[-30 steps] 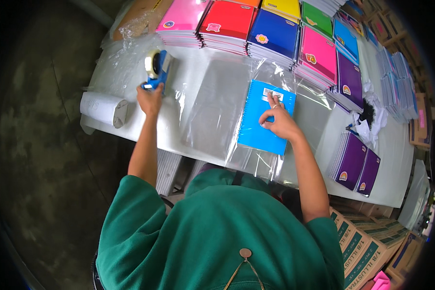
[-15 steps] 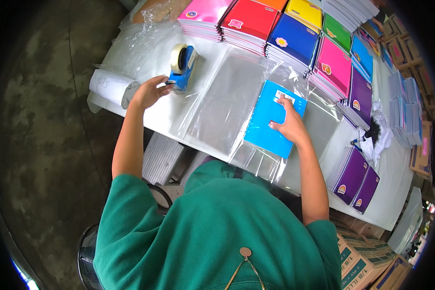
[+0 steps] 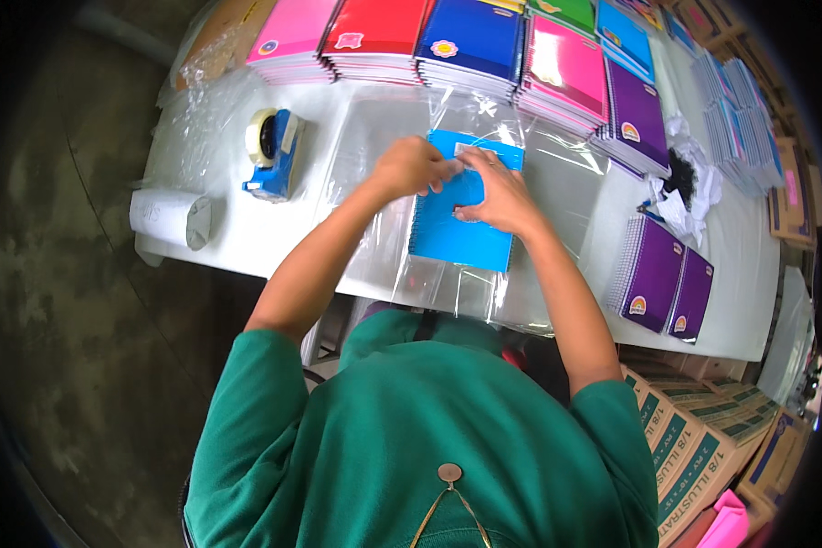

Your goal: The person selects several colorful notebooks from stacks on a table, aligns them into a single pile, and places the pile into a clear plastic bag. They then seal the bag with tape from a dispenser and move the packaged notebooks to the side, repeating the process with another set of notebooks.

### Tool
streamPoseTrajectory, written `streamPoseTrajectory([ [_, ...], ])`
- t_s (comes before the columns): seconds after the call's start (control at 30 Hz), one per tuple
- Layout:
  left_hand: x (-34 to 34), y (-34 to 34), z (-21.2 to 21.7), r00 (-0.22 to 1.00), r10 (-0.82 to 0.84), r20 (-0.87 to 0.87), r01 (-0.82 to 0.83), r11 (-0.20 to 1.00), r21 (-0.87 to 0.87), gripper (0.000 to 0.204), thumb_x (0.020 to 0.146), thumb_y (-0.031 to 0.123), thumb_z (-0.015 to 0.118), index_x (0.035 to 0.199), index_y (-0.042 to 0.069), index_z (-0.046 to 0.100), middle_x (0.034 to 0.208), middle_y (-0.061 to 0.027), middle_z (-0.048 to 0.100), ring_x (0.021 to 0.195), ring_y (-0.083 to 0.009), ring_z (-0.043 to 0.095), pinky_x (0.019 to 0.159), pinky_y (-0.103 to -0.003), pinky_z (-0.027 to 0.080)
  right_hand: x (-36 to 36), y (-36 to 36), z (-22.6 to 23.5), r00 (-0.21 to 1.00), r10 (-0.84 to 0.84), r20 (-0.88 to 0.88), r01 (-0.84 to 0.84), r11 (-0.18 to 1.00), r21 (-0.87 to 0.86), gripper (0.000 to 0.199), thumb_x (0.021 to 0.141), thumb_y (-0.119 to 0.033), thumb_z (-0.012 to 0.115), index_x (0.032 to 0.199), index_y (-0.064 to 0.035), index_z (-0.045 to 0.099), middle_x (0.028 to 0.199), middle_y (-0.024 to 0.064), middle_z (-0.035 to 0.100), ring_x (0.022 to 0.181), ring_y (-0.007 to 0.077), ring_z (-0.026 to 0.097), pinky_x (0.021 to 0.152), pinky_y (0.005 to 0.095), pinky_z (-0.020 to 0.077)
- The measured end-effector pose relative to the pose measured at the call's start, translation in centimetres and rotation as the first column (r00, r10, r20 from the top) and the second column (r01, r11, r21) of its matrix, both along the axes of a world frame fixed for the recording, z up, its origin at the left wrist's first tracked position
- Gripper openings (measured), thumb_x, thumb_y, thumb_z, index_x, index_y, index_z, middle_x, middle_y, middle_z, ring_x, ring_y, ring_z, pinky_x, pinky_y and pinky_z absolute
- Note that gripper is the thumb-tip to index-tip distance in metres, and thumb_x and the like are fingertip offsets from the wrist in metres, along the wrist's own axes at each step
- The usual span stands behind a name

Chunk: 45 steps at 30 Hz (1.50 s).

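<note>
A light blue spiral notebook [image 3: 466, 239] lies on clear plastic film [image 3: 367, 254] in front of me, with a small white label [image 3: 464, 148] near its top edge. My right hand [image 3: 502, 194] rests on the notebook, thumb and fingers apart. Over the notebook's upper left part, my left hand [image 3: 414, 170] has its fingers drawn together in a pinch beside my right fingertips. Motion blurs it, and what it pinches is too small to make out. A blue tape dispenser [image 3: 283, 164] with a pale roll stands to the left, out of my hands.
Stacks of notebooks, including red [image 3: 379, 32], dark blue [image 3: 470, 41] and pink [image 3: 566, 73], line the far side. Two purple notebooks [image 3: 650, 279] lie right, near crumpled white paper [image 3: 699, 196]. A rolled white sheet [image 3: 164, 217] sits at the left edge. Cartons [image 3: 694, 447] stand lower right.
My left hand has left the tape dispenser and moved right, over the blue notebook. My right hand stays on the notebook. The whole view has shifted, so the table things appear further left.
</note>
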<state>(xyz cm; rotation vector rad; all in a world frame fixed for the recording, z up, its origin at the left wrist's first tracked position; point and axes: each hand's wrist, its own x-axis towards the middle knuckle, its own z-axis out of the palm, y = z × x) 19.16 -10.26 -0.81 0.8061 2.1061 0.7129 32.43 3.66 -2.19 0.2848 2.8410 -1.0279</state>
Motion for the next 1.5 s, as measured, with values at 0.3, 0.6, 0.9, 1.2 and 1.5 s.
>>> streamPoseTrajectory([
  [0.3, -8.2, -3.8, -4.3, 0.852, -0.369, -0.372, 0.285, 0.922, -0.264, 0.068, 0.068, 0.067, 0.061, 0.094, 0.004, 0.068, 0.094, -0.0207, 0.065, 0.089, -0.0329, 0.063, 0.076, -0.041, 0.048, 2.4, 0.5, -1.7, 0.908, -0.305, -0.289, 0.364, 0.914, 0.181, 0.109, 0.059, -0.049, 0.077, 0.14, -0.0029, 0.022, 0.144, 0.0225, 0.022, 0.137, 0.0351, 0.01, 0.106, 0.0564, 0.0072],
  [0.6, 4.5, -6.5, -5.9, 0.884, 0.124, 0.451, -0.401, 0.697, 0.595, 0.071, 0.093, 0.054, 0.031, 0.141, 0.004, 0.019, 0.141, -0.0131, 0.027, 0.131, -0.0261, 0.026, 0.108, -0.036, 0.02, 6.7, -1.9, -0.3, 0.711, -0.652, -0.261, 0.165, 0.516, -0.84, 0.093, 0.077, -0.049, 0.065, 0.136, -0.0001, 0.011, 0.137, 0.0207, 0.024, 0.131, 0.0323, 0.021, 0.108, 0.0469, 0.0138],
  [0.9, 5.1, -5.5, 6.3, 0.97, 0.234, 0.064, -0.203, 0.64, 0.741, 0.041, 0.088, 0.037, 0.054, 0.108, 0.001, 0.06, 0.102, -0.007, 0.06, 0.096, -0.0144, 0.053, 0.086, -0.028, 0.039, 5.3, -2.8, 2.7, 0.603, -0.486, -0.632, -0.059, 0.763, -0.643, 0.085, 0.063, -0.022, 0.084, 0.127, -0.0051, 0.029, 0.113, 0.0109, 0.046, 0.101, 0.0185, 0.05, 0.089, 0.0324, 0.0438],
  [1.2, 3.5, -7.1, 16.5, 0.937, 0.135, -0.323, -0.037, 0.956, 0.291, 0.044, 0.09, 0.021, 0.052, 0.129, 0.002, 0.046, 0.07, -0.0063, 0.06, 0.062, -0.0104, 0.055, 0.06, -0.025, 0.045, 5.0, -3.6, 2.7, 0.562, -0.575, -0.595, -0.057, 0.691, -0.721, 0.093, 0.061, -0.023, 0.085, 0.13, -0.0042, 0.025, 0.111, 0.012, 0.047, 0.101, 0.0192, 0.05, 0.088, 0.0325, 0.0448],
  [1.5, 2.6, -10.1, 6.9, 0.941, 0.327, 0.09, -0.239, 0.45, 0.861, 0.065, 0.088, 0.033, 0.054, 0.138, 0.001, 0.029, 0.129, -0.0175, 0.047, 0.118, -0.0268, 0.046, 0.101, -0.04, 0.033, 4.3, -5.8, 4.3, 0.443, -0.784, -0.435, 0.211, 0.563, -0.799, 0.07, 0.072, -0.007, 0.074, 0.128, -0.0028, 0.032, 0.108, 0.0113, 0.049, 0.097, 0.0168, 0.051, 0.083, 0.0297, 0.0448],
])
